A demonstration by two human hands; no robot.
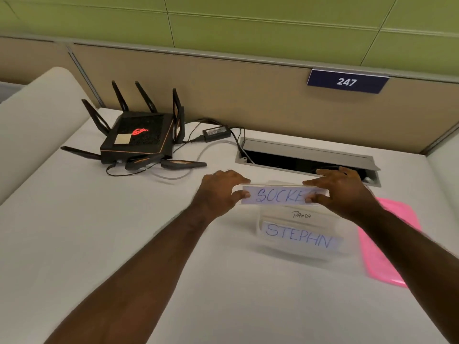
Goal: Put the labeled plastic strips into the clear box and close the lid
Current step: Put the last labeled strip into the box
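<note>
Both hands hold one labeled strip [280, 196] by its ends: the left hand [221, 188] pinches the left end between thumb and fingers, and the right hand [341, 187] pinches the right end the same way, covering the last letter or so of its handwritten word. The strip's long axis runs left to right across the view, nearly level and square to the person's forearms, with its written face turned toward the camera. It is held above the table [99, 244], directly over the far side of the clear box [298, 227], which sits just in front of and below the hands, nearer the person. The box is hard to make out because it is transparent and somewhat blurred, but a second strip marked STEPHN [300, 237] shows at its near side, and a small handwritten label [301, 215] shows between the two strips. Whether that second strip lies inside the box or against its front wall cannot be told. The pink lid [387, 244] lies flat on the table just to the right of the box, closest to the right hand. Judging from this, the held strip needs only to come down and slightly toward the person, keeping its long axis along the box's length.
</note>
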